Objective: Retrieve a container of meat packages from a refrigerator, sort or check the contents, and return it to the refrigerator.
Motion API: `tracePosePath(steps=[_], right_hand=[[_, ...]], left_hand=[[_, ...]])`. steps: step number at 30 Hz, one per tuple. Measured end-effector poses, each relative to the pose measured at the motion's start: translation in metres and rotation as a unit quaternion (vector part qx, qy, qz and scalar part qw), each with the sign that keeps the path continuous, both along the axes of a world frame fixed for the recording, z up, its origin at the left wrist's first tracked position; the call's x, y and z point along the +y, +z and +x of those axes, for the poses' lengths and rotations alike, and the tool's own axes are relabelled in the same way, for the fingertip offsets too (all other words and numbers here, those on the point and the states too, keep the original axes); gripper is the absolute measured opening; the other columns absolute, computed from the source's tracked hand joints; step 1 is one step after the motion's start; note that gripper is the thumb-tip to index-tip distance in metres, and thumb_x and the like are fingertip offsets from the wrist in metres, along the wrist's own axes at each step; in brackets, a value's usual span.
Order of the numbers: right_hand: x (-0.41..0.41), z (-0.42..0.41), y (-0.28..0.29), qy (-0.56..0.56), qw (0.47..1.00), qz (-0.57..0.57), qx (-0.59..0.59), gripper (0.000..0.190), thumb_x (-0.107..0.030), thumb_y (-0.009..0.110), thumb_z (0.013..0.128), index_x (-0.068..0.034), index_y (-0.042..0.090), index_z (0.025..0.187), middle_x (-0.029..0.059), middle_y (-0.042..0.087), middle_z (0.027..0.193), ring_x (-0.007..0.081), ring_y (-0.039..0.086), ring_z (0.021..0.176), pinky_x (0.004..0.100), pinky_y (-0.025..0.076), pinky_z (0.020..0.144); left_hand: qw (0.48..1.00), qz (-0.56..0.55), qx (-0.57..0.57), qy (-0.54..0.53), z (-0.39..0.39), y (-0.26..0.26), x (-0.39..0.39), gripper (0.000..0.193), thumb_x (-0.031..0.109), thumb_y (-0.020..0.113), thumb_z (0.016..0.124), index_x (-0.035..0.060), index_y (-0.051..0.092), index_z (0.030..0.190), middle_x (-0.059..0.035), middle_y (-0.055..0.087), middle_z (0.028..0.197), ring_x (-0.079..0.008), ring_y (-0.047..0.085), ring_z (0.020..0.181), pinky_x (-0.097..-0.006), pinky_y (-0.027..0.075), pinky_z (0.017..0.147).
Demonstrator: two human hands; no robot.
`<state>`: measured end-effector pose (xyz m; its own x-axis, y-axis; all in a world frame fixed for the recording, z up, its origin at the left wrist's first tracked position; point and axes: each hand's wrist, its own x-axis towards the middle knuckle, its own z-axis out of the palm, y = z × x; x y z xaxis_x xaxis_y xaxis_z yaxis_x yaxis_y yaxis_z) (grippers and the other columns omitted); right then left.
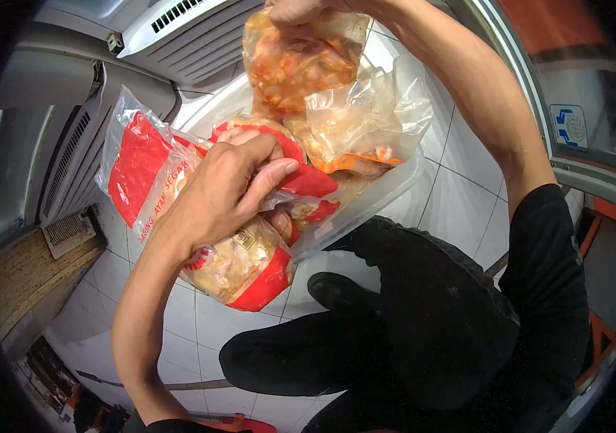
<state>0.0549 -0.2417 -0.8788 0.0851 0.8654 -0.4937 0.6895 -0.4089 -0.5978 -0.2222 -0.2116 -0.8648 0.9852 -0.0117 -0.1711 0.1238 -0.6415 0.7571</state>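
My left hand (226, 184) grips a red and clear plastic bag of raw chicken (243, 260), held over the left rim of a translucent plastic tub (362, 203). At the top, my right hand (299, 11) is closed on the upper part of a clear bag of orange-red marinated meat (305, 67), which stands up over the tub's far side. Inside the tub, a crumpled clear bag with orange print (367, 113) lies beside more red-printed bags (316, 208). My right fingertips are partly cut off by the frame's upper edge.
The tub stands on a white tiled floor (454, 200). Grey-white appliances with vent grilles (178, 16) line the upper left. A glass panel in a metal frame (573, 81) rises at the right. My legs in black trousers (427, 325) are close below the tub.
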Motion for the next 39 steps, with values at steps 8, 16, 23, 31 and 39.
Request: tracePosePath(steps=[8,16,23,31,39], right_hand=[[-0.043,-0.067,-0.042,0.059,0.971,0.142,-0.184,0.02,-0.009,0.065,0.069,0.004,0.069,0.084,0.0281,0.068,0.085,0.044,0.068,0.085,0.0499,0.054,0.074],[-0.045,-0.065,-0.091,0.18,0.974,-0.017,-0.134,0.052,-0.035,0.065,0.092,0.007,0.052,0.12,0.0284,0.066,0.104,0.0452,0.064,0.101,0.0497,0.05,0.088],[-0.104,-0.083,-0.007,0.107,0.982,-0.017,-0.158,0.054,-0.045,0.054,0.099,0.007,0.056,0.113,0.0276,0.067,0.101,0.0404,0.067,0.096,0.0484,0.052,0.083],[-0.098,-0.044,-0.039,0.045,0.99,-0.042,0.126,0.038,-0.035,0.066,0.095,-0.002,0.064,0.076,0.0045,0.055,0.055,0.0156,0.052,0.053,0.0326,0.043,0.052],[-0.095,0.015,-0.019,-0.041,0.862,0.148,0.483,0.027,-0.024,0.065,0.096,0.002,0.069,0.089,0.0021,0.066,0.072,0.0062,0.061,0.064,0.0225,0.048,0.056]], left_hand=[[1.0,-0.001,0.002,-0.005,-0.001,-0.005,0.004,0.027,0.02,0.062,0.096,-0.0029,0.056,0.084,-0.0158,0.054,0.073,-0.0308,0.052,0.068,-0.0403,0.043,0.067],[1.0,0.003,0.003,-0.011,0.002,-0.009,0.0,0.033,0.025,0.059,0.098,-0.003,0.053,0.082,-0.024,0.053,0.075,-0.042,0.054,0.078,-0.046,0.045,0.083],[0.999,0.035,-0.015,-0.026,0.002,-0.012,0.004,0.032,0.024,0.059,0.097,-0.0046,0.055,0.084,-0.0224,0.056,0.08,-0.0401,0.057,0.082,-0.0453,0.046,0.084],[0.996,0.077,-0.037,-0.022,0.006,-0.017,0.01,0.029,0.024,0.063,0.096,-0.0012,0.055,0.084,-0.0173,0.054,0.079,-0.0347,0.053,0.077,-0.0429,0.044,0.077],[0.991,0.035,0.029,0.127,0.013,-0.016,0.008,0.074,0.049,0.08,0.08,-0.0022,0.056,0.128,-0.0153,0.067,0.111,-0.0257,0.063,0.106,-0.0384,0.052,0.089]])
